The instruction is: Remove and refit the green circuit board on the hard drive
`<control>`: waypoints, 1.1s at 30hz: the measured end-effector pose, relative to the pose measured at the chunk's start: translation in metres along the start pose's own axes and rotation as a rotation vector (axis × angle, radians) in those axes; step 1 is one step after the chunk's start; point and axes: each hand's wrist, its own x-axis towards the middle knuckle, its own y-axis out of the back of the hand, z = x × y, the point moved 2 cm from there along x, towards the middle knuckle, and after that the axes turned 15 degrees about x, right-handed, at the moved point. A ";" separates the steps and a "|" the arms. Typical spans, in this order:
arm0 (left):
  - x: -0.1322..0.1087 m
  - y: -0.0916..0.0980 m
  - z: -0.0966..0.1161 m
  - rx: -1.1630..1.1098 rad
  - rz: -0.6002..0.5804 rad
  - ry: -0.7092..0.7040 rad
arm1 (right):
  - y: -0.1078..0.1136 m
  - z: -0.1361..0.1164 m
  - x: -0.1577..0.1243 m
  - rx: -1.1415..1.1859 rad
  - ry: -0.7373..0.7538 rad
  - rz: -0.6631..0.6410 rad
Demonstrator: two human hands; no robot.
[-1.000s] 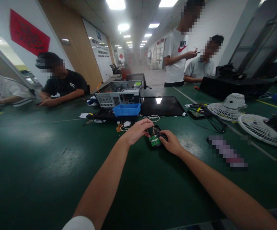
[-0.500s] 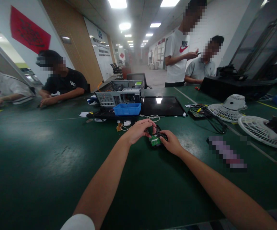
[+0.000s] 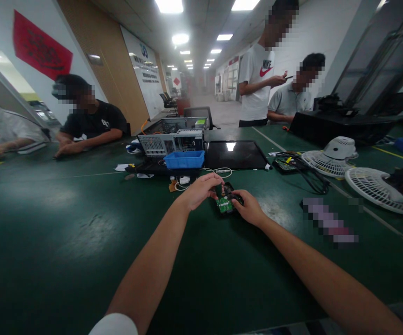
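A small black casing with a green circuit board (image 3: 225, 204) in it lies on the green tabletop, between my two hands. My right hand (image 3: 249, 208) grips the casing's right side, thumb near the board and fingers along the far edge. At the left edge is my left hand (image 3: 203, 188), its fingers curled over the casing's far end and its thumb close to the board. Whatever those left fingers pinch is too small to make out.
Beyond my hands stand a blue tray (image 3: 184, 160), an opened computer case (image 3: 170, 142) and a dark flat panel (image 3: 236, 155). White fan parts (image 3: 327, 163) and black cables (image 3: 315, 179) lie to the right, near a blurred-out object (image 3: 329, 219). Several people are around the table.
The fingers of my left hand have shifted slightly over the casing, and more of its dark inside shows. My right hand keeps its hold. The view has moved a little.
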 end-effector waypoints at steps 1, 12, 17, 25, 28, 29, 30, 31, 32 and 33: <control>0.000 0.000 0.000 0.009 -0.005 -0.003 | 0.000 0.000 0.000 -0.003 -0.001 -0.002; -0.002 -0.004 0.000 -0.111 -0.068 0.035 | 0.000 -0.001 0.000 0.000 -0.008 -0.010; -0.002 -0.003 0.001 -0.111 -0.077 0.020 | 0.000 0.000 0.000 -0.010 0.019 -0.012; -0.004 0.000 0.004 -0.045 -0.112 0.010 | 0.000 -0.001 -0.001 0.000 0.019 -0.007; -0.004 0.000 0.003 -0.071 -0.118 0.015 | 0.001 -0.002 0.000 -0.005 0.010 -0.009; -0.004 -0.001 0.003 -0.082 -0.119 0.017 | 0.001 -0.002 0.000 -0.007 0.008 -0.009; -0.004 -0.001 0.002 -0.091 -0.117 0.020 | 0.001 -0.003 0.000 -0.008 0.007 -0.009; -0.004 -0.001 0.002 -0.100 -0.114 0.023 | 0.001 -0.003 0.000 -0.008 0.005 -0.008; -0.004 -0.001 0.002 -0.109 -0.112 0.025 | 0.001 -0.003 0.000 -0.007 0.004 -0.006; -0.004 -0.001 0.002 -0.118 -0.111 0.025 | 0.001 -0.003 0.000 -0.005 0.003 -0.005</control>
